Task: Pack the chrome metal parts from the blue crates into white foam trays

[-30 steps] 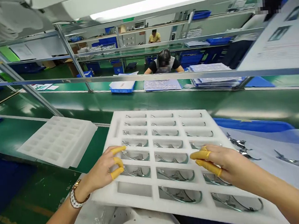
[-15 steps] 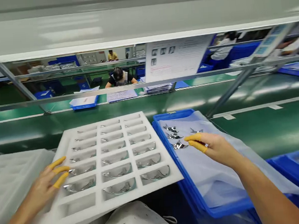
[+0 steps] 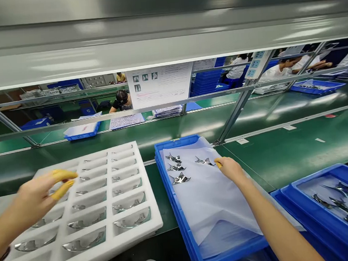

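We record a long green bench (image 3: 294, 146) running across the view. At its left we find a white foam tray (image 3: 157, 221), its pockets set in rows, many with a shiny curved piece (image 3: 86, 242) inside. Just beside it, with a narrow gap between, we note a blue tray (image 3: 236, 256) lined with a white sheet (image 3: 208, 197); a second blue tray (image 3: 311, 216) at far right holds more shiny parts. The left hand (image 3: 44, 191) hovers over the left side of the foam tray, thumb and fingers spread moderately apart, and we see nothing between them. The right hand (image 3: 230, 168) is over the sheet, its fingers drawn close together at the right end of a single metal part (image 3: 204, 161); we cannot tell whether they grip it. Three similar metal parts (image 3: 180, 178) lie on the sheet to its left, in a column. Yellow finger covers (image 3: 62, 191) sheathe fingertips on both hands.
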The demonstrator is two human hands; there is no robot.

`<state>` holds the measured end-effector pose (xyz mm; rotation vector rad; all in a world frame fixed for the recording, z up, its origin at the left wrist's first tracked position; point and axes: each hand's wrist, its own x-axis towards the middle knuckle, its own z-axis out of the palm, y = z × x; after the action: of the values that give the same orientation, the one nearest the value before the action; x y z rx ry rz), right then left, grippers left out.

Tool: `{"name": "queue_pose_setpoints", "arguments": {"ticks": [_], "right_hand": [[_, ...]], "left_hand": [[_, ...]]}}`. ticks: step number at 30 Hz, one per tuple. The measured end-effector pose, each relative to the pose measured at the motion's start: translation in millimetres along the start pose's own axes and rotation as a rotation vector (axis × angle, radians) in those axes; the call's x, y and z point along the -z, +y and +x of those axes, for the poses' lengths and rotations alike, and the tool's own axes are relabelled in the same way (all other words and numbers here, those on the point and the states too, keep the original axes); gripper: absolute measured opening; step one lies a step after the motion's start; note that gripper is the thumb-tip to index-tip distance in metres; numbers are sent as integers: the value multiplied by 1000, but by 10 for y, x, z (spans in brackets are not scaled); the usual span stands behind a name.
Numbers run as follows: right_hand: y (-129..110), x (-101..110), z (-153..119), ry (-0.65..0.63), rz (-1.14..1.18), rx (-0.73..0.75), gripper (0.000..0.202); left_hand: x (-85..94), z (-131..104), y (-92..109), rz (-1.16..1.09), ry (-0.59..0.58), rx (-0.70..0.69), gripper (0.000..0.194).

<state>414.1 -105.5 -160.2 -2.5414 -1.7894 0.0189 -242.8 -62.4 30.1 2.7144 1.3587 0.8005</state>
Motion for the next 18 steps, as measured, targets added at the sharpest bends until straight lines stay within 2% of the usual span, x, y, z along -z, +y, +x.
{"name": "queue_pose_setpoints", "arguments": {"ticks": [2,4,7,9,11,14,16,18], "right_hand": [[29,-130,134,-12,-19,46,38],[58,-255,273,-26,-40,90,37],[108,-445,450,-38,-91,162,36],[133,-566,523,-41,-122,195,37],[146,-669,555,-39,-139,212,37],[157,-778,548,-22,-147,232,35],[172,-825,531,-14,-147,244,34],[196,-857,515,-9,-158,272,34]], "left_hand": [[-280,487,560,-10,-100,-150,19],[-673,924,1107,-37,-227,-267,24],[-1448,1401,1793,50,-422,-426,25],[-2032,1583,2124,171,-564,-464,21],[-2604,1665,2349,268,-703,-443,12],[-3329,1645,2487,414,-910,-401,5],[-3688,1570,2459,503,-999,-393,4],[-3961,1474,2359,544,-1027,-402,5]]}}
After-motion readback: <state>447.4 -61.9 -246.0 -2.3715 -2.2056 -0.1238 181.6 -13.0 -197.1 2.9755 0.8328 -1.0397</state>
